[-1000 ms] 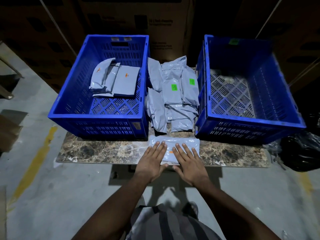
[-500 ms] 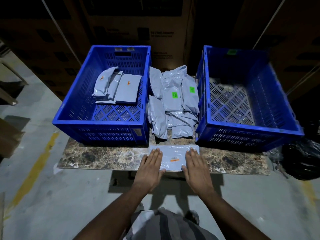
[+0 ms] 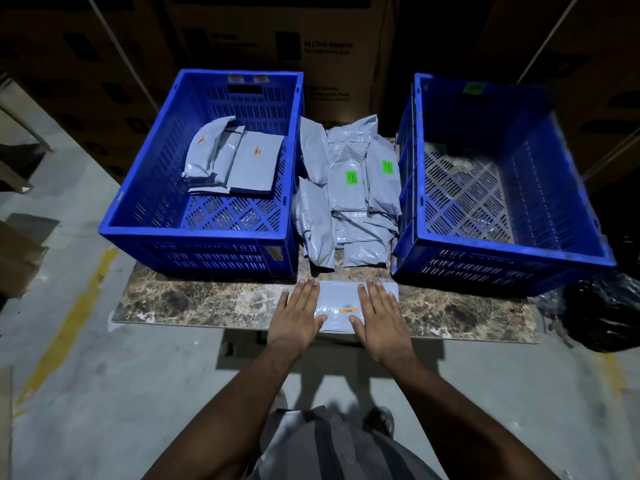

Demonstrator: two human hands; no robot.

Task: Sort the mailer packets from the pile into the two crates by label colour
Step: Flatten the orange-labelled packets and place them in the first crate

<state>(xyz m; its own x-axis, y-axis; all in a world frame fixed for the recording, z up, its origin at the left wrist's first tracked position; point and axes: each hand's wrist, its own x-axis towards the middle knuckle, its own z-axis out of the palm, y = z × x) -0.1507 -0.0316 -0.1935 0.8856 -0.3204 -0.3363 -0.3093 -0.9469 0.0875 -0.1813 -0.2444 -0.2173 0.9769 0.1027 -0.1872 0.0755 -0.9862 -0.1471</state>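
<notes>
A grey mailer packet with an orange label lies flat at the front edge of the marble slab. My left hand presses flat on its left end and my right hand on its right end, fingers straight. Behind it a pile of grey packets, two showing green labels, sits between the crates. The left blue crate holds several packets with orange labels. The right blue crate carries a green tag on its far wall and holds no packets that I can see.
Cardboard boxes stand stacked behind the crates. A black plastic bag lies on the floor at the right of the slab. A yellow line runs along the concrete floor at the left.
My hands have slid apart over the packet, uncovering its orange label in the middle. The camera has tilted so the crates sit lower in the view.
</notes>
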